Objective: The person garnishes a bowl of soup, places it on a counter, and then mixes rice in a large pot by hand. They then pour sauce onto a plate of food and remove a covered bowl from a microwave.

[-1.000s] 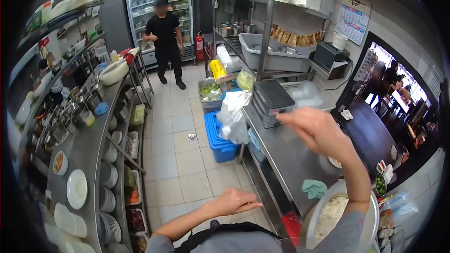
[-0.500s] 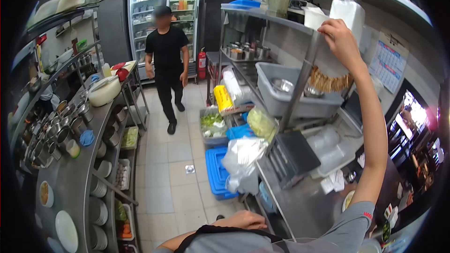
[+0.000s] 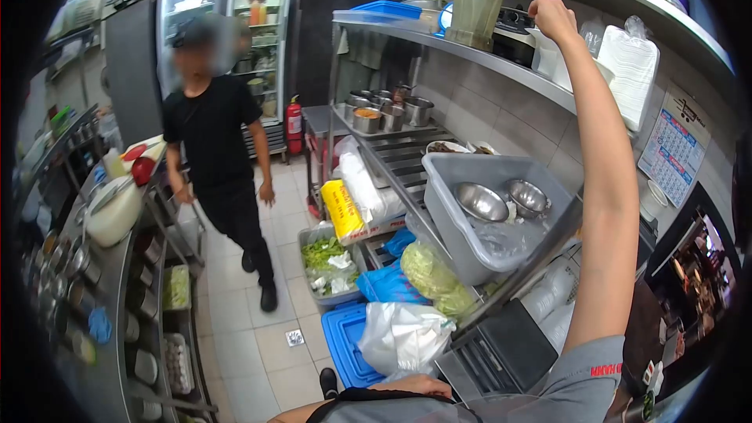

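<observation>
Now, right hand: raised to the upper shelf, beside the rim of the white tub; a second ago it was far lower, over the steel surface, and half a second ago it stood lower against the tub in the view.
Right grip: fingers bent in together; whether they are clamped on anything, or touch the rim, I cannot tell.
White tub: on the shelf, partly behind the wrist, between the blender jar and the pack of white foam boxes.
Left hand: low at the waist, near the white plastic bag; a second ago it was held out farther from the body.
Left grip: partly hidden, so I cannot tell whether its fingers are apart or together.
Grey basin: below the shelf, two steel bowls inside, both plainer to see than half a second ago.
Person in black: in the aisle, larger in view than before, arms hanging low.
</observation>
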